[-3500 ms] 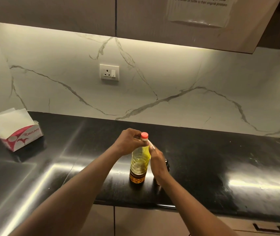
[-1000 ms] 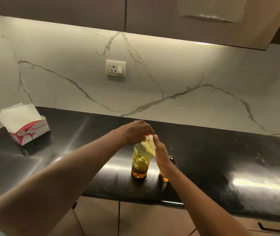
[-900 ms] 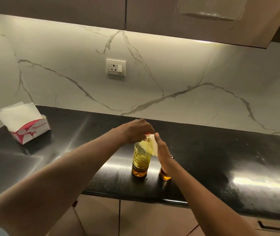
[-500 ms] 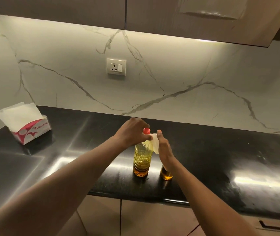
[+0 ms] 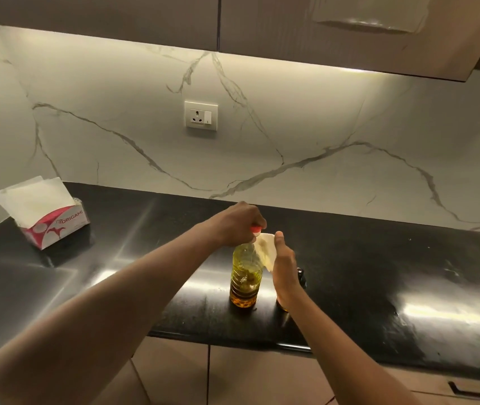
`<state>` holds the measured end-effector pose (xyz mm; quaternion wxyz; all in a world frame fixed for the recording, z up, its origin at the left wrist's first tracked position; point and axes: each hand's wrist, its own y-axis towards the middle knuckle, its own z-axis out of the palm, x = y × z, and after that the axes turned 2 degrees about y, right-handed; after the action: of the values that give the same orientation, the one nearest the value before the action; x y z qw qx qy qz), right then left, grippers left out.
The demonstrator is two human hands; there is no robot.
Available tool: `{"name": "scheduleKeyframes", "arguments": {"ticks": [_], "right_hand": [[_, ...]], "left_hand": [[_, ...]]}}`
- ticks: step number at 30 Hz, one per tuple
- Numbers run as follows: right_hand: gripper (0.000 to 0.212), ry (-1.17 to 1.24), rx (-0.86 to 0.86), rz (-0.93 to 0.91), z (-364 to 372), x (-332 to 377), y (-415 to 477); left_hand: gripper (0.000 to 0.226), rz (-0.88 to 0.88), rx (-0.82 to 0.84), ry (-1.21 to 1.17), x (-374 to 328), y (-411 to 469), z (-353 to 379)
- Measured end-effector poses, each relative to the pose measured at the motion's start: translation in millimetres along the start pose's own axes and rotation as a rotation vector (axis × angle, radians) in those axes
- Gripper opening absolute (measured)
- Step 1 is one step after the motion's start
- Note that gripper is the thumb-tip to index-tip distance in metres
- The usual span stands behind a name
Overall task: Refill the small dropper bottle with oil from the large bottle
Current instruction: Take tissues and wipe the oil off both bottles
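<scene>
The large oil bottle (image 5: pixel 245 277) stands upright on the black counter (image 5: pixel 364 287), with yellow oil inside and a red cap (image 5: pixel 256 228). My left hand (image 5: pixel 237 225) grips the bottle's top from the left, fingers curled over the cap. Against the bottle's right shoulder my right hand (image 5: pixel 284 268) holds a folded white tissue (image 5: pixel 265 248), thumb pointing up. The small dropper bottle (image 5: pixel 300 277) stands just right of the large one, mostly hidden behind my right hand and wrist; only its dark top and a bit of amber base show.
A red and white tissue box (image 5: pixel 54 228) with a sheet sticking up sits at the counter's far left. A wall socket (image 5: pixel 200 116) is on the marble backsplash. Cabinets hang overhead, and the counter's front edge runs just below the bottles.
My left hand has closed further over the red cap than half a second ago. My right hand with the tissue has stayed against the bottle's neck and shoulder. Both bottles are still in place.
</scene>
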<state>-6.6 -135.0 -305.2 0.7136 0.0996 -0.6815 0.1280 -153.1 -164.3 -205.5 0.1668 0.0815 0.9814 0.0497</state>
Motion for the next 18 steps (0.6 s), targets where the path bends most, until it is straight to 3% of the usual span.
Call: {"name": "scheduleKeyframes", "arguments": {"ticks": [3,12,13,16,18], "right_hand": [[0.047,0.026,0.006,-0.068,-2,-5,-7],[0.043,0.046,0.097,0.011,12,-12,-30],[0.049,0.044,0.107,-0.018,17,-10,-34],[0.096,-0.130,0.110,-0.028,31,-25,-49],[0.100,-0.199,0.095,-0.019,29,-39,-51]], "left_hand": [[0.036,0.002,0.011,0.008,4,0,-1],[0.039,0.007,-0.028,-0.031,3,1,3],[0.038,0.005,-0.031,-0.034,3,1,3],[0.035,-0.004,-0.035,-0.046,5,0,3],[0.036,-0.014,-0.040,-0.047,7,-1,3]]}}
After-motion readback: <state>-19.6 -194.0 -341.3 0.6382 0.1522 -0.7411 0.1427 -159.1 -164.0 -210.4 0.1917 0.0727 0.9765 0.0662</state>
